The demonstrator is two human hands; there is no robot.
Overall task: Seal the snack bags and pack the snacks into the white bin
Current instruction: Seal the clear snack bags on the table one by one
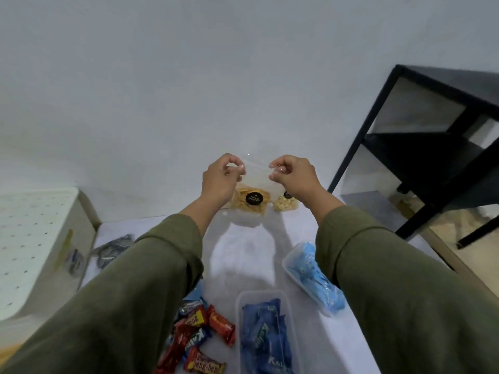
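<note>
A plain pale wall fills the upper view, with a black metal shelf frame [432,136] to the right and a white tabletop [251,255] below. Held up over the far edge of that tabletop is a clear zip bag of chips [252,193] with a round black label, its contents sagging to the bottom. The left hand [220,179] pinches the bag's top strip at one corner and the right hand [293,176] pinches it at the other — fingers and thumbs curled onto the plastic, the strip stretched between them.

Just beside it, lower right, a second clear bag of pale snacks [285,204] sits partly hidden behind the right wrist. Nearer, a clear tub [266,330] holds blue wrapped snacks, a clear container of light-blue items [313,276] lies to the right, and red chocolate bars [199,338] are scattered at lower left. A white perforated bin [35,238] stands at the left edge.

The step in hand looks like sealing the chip bag. Whether the strip is already closed cannot be told. The next move likely calls for pressing along the zip from end to end, then carrying the bag left to the bin.
</note>
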